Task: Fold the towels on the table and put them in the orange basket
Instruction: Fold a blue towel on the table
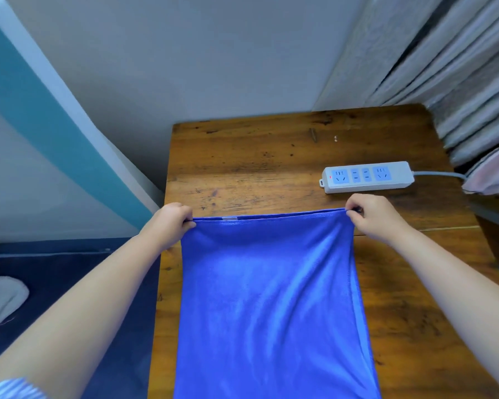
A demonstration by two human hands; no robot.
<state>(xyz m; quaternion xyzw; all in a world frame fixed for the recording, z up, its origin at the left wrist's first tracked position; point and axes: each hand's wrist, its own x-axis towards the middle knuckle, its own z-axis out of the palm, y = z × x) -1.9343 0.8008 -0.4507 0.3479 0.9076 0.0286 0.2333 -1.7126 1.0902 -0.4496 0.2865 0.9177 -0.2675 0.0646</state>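
Observation:
A blue towel lies lengthwise on the wooden table, running from mid-table down past the bottom of the frame. My left hand pinches its far left corner. My right hand pinches the far right corner. The far edge is stretched straight between the two hands and shows two layers. A pink towel hangs at the right edge, only partly in view. No orange basket is in view.
A white power strip with blue sockets lies on the table just beyond my right hand, its cable running right. Grey curtains hang at the back right. Dark blue floor lies left of the table.

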